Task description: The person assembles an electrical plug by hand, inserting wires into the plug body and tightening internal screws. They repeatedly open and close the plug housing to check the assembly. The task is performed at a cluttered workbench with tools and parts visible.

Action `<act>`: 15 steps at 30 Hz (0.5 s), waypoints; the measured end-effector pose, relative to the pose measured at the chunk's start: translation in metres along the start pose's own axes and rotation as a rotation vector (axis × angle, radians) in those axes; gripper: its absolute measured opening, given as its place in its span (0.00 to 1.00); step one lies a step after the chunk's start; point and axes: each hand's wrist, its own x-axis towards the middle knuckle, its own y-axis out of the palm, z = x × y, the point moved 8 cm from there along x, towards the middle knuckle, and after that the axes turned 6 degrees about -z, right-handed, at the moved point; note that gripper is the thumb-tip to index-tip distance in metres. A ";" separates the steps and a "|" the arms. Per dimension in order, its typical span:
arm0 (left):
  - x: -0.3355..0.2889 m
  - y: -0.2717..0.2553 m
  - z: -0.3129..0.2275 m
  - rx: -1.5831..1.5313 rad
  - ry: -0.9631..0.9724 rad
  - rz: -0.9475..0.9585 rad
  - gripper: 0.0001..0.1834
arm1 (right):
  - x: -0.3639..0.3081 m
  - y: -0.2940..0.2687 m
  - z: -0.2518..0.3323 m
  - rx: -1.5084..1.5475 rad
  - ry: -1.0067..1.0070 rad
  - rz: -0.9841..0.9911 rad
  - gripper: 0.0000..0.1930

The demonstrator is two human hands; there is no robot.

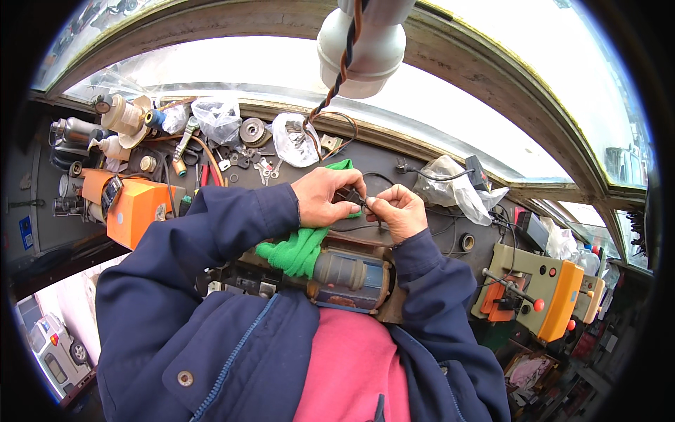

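Note:
Over the middle of the bench, my left hand (323,197) is closed, thumb and fingers pinching a small dark piece (357,200). The fingertips of my right hand (401,213) meet at the same piece from the other side. Its kind is too small and too covered to make out. Below my left hand a green cloth (294,254) is bunched up, and part of it shows beyond the fingers. A worn blue cylindrical motor (351,283) lies between my forearms, close to my body.
Loose keys (266,169), a round metal wheel (253,131) and plastic bags (295,141) lie along the window side. An orange machine (138,207) stands left, a beige-and-orange machine (538,285) right. A twisted cable (343,67) hangs overhead from a white fixture. A black plug (404,167) lies beyond my right hand.

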 end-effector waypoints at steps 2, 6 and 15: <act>0.001 0.000 0.004 -0.025 -0.016 -0.005 0.12 | -0.001 0.000 0.000 -0.009 -0.032 -0.029 0.08; 0.002 0.000 0.012 -0.089 -0.068 -0.020 0.12 | -0.009 -0.001 0.012 -0.138 -0.183 -0.116 0.08; 0.003 -0.003 0.019 -0.072 -0.081 -0.072 0.12 | -0.037 0.025 0.053 -0.628 -0.663 -0.114 0.06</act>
